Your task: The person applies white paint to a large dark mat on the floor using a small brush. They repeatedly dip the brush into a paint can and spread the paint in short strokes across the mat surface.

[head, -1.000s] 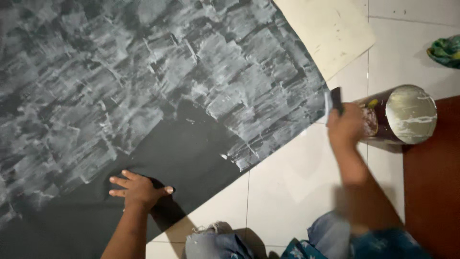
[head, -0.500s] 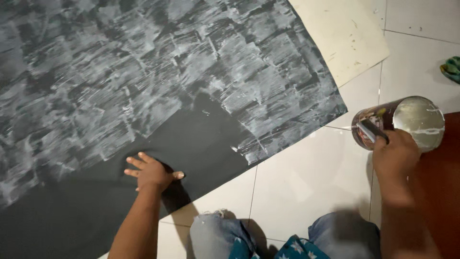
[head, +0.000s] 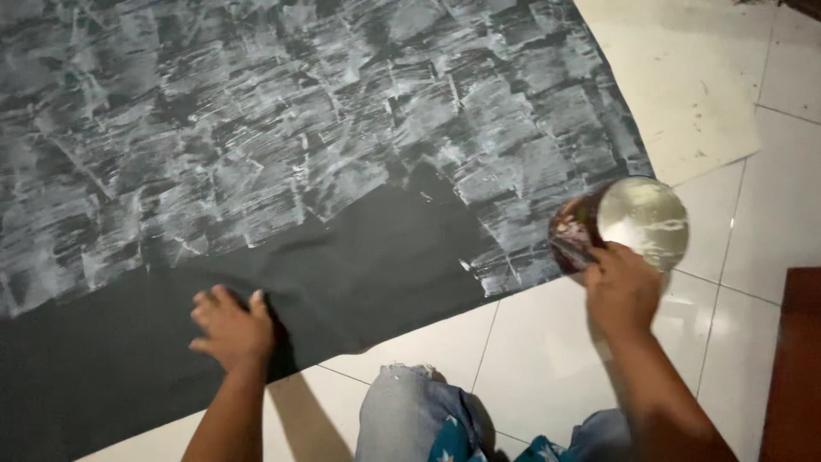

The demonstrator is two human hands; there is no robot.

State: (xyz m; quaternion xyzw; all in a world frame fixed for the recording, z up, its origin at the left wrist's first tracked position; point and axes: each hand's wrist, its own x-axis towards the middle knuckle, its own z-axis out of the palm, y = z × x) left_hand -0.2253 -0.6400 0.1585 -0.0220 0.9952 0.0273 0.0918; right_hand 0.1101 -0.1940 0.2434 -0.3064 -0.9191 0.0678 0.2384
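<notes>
A large dark grey sheet [head: 376, 265] lies on the tiled floor, most of it streaked with white paste; the near strip is bare. My left hand [head: 231, 329] rests flat on that bare strip near the sheet's front edge, fingers spread. My right hand [head: 620, 291] grips a small dark scraper [head: 578, 253] and holds its blade at the rim of a round can [head: 637, 224]. The can holds white paste, tilts toward me and sits at the sheet's right edge.
A cream board [head: 684, 94] smeared with marks lies at the back right on white floor tiles [head: 513, 359]. A brown wooden surface [head: 791, 368] runs along the right edge. My knees in torn jeans [head: 410, 411] are at the bottom.
My right hand carried the scraper from the sheet's right edge down to the can's rim. My left hand stayed pressed on the bare strip.
</notes>
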